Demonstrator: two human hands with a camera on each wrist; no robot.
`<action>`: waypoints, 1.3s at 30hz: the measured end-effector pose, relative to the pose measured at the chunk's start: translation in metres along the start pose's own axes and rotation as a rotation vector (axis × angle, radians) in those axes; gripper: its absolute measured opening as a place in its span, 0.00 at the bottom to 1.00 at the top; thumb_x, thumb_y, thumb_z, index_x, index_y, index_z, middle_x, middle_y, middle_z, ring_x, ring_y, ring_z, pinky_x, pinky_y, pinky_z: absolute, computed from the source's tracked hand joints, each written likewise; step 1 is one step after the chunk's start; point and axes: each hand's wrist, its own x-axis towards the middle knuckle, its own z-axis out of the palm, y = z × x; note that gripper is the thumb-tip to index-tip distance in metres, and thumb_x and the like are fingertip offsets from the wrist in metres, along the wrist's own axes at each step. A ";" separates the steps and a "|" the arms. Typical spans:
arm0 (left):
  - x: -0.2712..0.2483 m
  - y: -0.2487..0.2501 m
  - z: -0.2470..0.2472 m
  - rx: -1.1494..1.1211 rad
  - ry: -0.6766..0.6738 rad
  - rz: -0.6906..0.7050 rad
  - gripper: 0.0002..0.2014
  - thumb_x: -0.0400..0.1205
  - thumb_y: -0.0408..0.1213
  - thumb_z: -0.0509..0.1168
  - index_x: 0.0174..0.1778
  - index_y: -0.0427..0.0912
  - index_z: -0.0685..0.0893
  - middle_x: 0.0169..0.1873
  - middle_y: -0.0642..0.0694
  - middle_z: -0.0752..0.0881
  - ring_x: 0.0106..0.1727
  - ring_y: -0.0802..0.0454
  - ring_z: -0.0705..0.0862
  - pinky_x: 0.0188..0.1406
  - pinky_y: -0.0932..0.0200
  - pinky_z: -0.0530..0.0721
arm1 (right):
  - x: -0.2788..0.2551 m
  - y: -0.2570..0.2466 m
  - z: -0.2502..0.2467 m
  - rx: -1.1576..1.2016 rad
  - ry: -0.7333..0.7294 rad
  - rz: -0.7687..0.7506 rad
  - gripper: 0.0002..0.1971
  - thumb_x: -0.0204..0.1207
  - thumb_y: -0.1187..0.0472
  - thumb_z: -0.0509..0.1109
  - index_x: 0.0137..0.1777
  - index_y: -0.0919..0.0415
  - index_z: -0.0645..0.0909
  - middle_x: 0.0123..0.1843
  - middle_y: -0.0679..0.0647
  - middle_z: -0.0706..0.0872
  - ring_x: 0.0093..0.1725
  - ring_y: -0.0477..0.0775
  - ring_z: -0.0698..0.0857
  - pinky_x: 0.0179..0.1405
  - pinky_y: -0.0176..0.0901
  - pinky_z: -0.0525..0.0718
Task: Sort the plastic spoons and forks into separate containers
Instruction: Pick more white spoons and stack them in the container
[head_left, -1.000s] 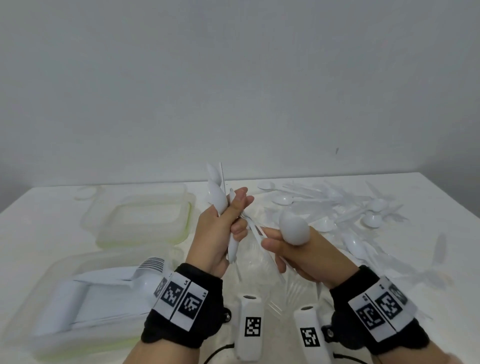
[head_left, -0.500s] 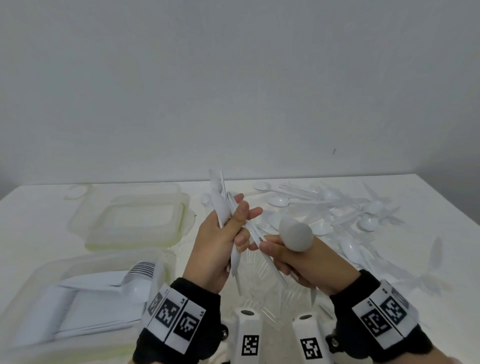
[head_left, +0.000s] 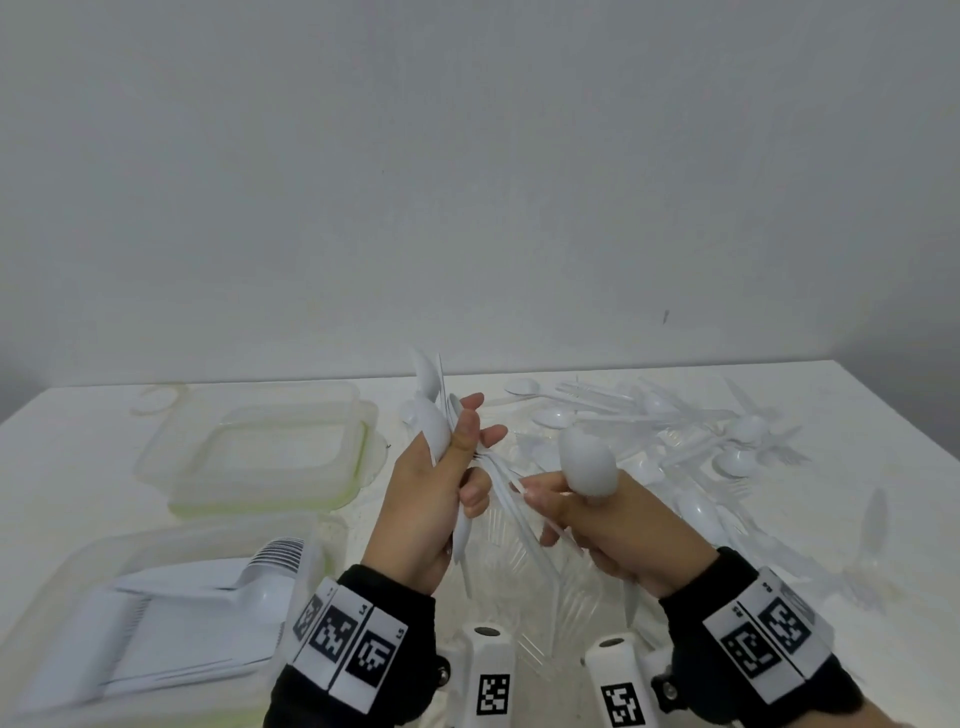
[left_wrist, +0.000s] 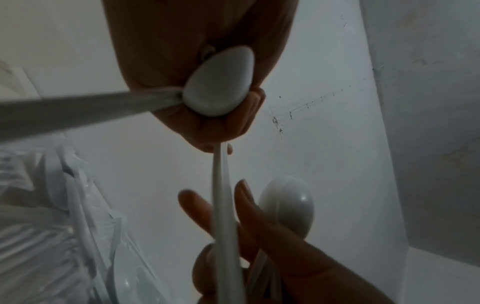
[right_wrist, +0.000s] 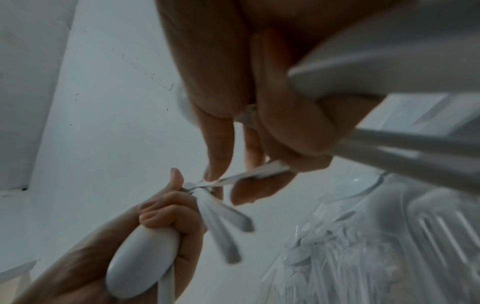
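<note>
My left hand (head_left: 457, 467) grips an upright bundle of white plastic spoons (head_left: 434, 426), bowls up, above the table. Their handles (right_wrist: 223, 230) fan out below its fingers. My right hand (head_left: 550, 499) sits just to the right and holds one white spoon (head_left: 587, 462) in its fist, bowl up. Its fingertips (left_wrist: 244, 197) also pinch a thin white handle (left_wrist: 223, 205) that runs across from the left hand's fingers. I cannot tell whether that handle belongs to a fork or a spoon. A loose pile of white spoons and forks (head_left: 675, 431) lies at the back right.
A clear container (head_left: 47, 670) at the front left holds stacked white cutlery. Behind it stands a clear container with a green rim (head_left: 353, 467), nothing in it. Clear plastic with forks (head_left: 524, 577) lies under my hands. The table's right edge is near the pile.
The right hand has closed in on the left one, and its fingertips now pinch the handle sticking out of the left hand's bundle. The left forefinger has straightened.
</note>
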 end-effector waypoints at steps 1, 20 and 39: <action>0.000 0.000 -0.001 0.014 0.000 0.011 0.17 0.80 0.51 0.63 0.63 0.51 0.82 0.53 0.43 0.89 0.21 0.60 0.65 0.24 0.67 0.72 | 0.002 0.000 -0.002 0.005 0.039 0.010 0.10 0.73 0.46 0.74 0.48 0.51 0.89 0.29 0.48 0.83 0.20 0.45 0.64 0.16 0.34 0.60; -0.002 -0.008 0.000 0.059 -0.068 0.023 0.21 0.77 0.47 0.67 0.66 0.46 0.82 0.49 0.41 0.91 0.21 0.59 0.68 0.21 0.66 0.71 | 0.014 -0.015 0.008 0.011 -0.058 0.089 0.09 0.82 0.47 0.62 0.59 0.45 0.72 0.44 0.52 0.70 0.31 0.43 0.66 0.20 0.33 0.63; 0.007 -0.014 -0.006 0.069 0.002 -0.006 0.12 0.83 0.43 0.66 0.52 0.37 0.87 0.21 0.48 0.70 0.21 0.57 0.66 0.21 0.66 0.68 | 0.013 -0.010 0.010 0.048 -0.047 0.079 0.13 0.81 0.45 0.63 0.62 0.49 0.74 0.44 0.52 0.81 0.37 0.47 0.73 0.18 0.35 0.65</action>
